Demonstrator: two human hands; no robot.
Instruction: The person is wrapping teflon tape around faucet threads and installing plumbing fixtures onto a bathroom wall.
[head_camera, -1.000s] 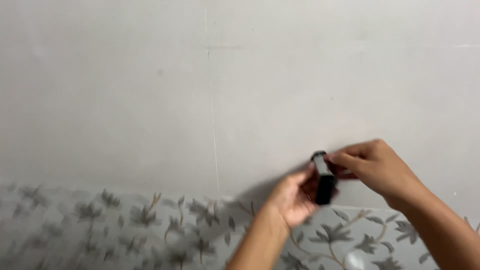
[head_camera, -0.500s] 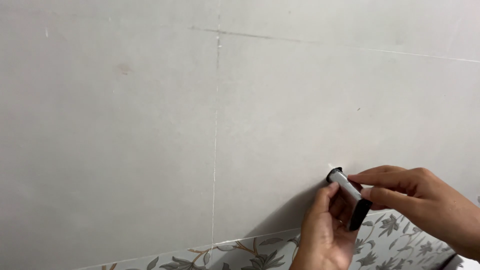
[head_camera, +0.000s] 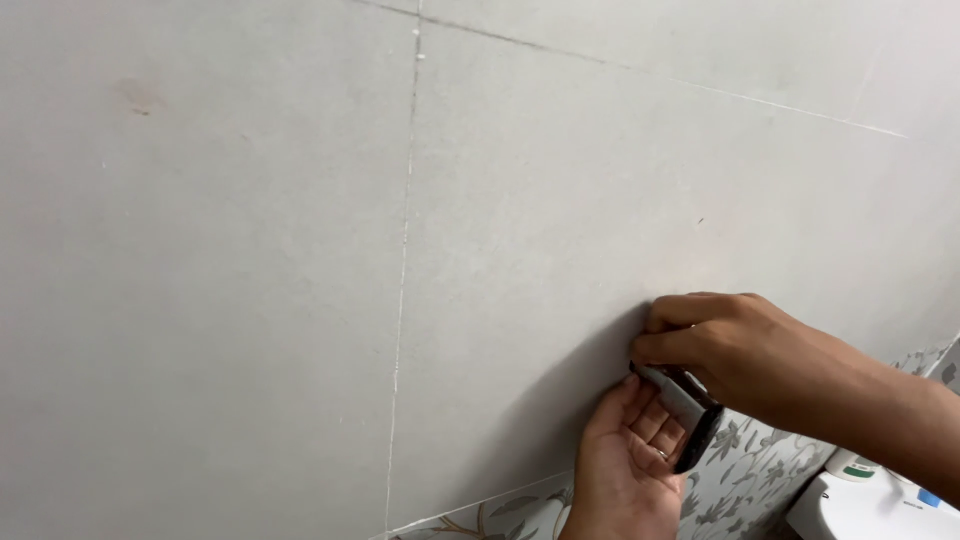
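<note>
A small black and silver bar-shaped object (head_camera: 688, 412) rests tilted against the grey tiled wall (head_camera: 300, 250), its upper end touching the tile. My right hand (head_camera: 735, 350) grips that upper end from above with thumb and fingers. My left hand (head_camera: 630, 460) comes up from below, palm open toward me, fingers behind and beside the object's lower half; a ring shows on one finger. The object's upper tip is hidden under my right fingers.
Large plain grey tiles with thin grout lines (head_camera: 400, 300) fill most of the view. A band of flower-patterned tiles (head_camera: 740, 480) runs along the bottom. A white fixture (head_camera: 860, 505) with small green and blue parts sits at the bottom right corner.
The view has moved closer to the wall and tilted. My right hand has slid over the object's upper end and covers it; both hands stay on the object against the tile.
</note>
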